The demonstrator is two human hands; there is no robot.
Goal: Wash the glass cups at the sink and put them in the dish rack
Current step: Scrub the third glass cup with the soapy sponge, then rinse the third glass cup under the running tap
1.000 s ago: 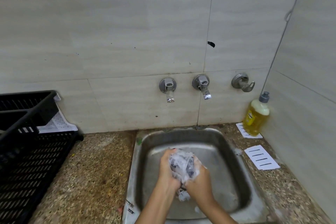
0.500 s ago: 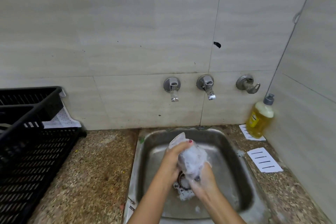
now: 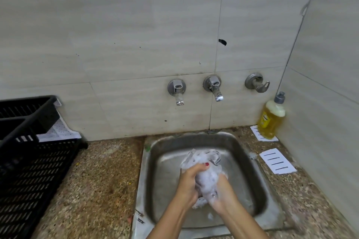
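A foam-covered glass cup (image 3: 200, 158) is held over the steel sink (image 3: 155, 153), its rim pointing up and away from me. My left hand (image 3: 187, 182) grips the cup's side, thumb on top. My right hand (image 3: 223, 190) is wrapped around the soapy lower part, where thick suds hide whatever it holds against the glass. The black dish rack (image 3: 33, 161) stands on the counter at the left.
Three wall taps (image 3: 213, 87) sit above the sink; none shows running water. A yellow dish-soap bottle (image 3: 272, 118) stands in the right corner beside two white paper cards (image 3: 277, 161). Speckled stone counter (image 3: 104, 180) lies between rack and sink.
The cup has been turned in my hands and its rim now points farther up and back. Both hands keep rubbing foam over it above the sink.
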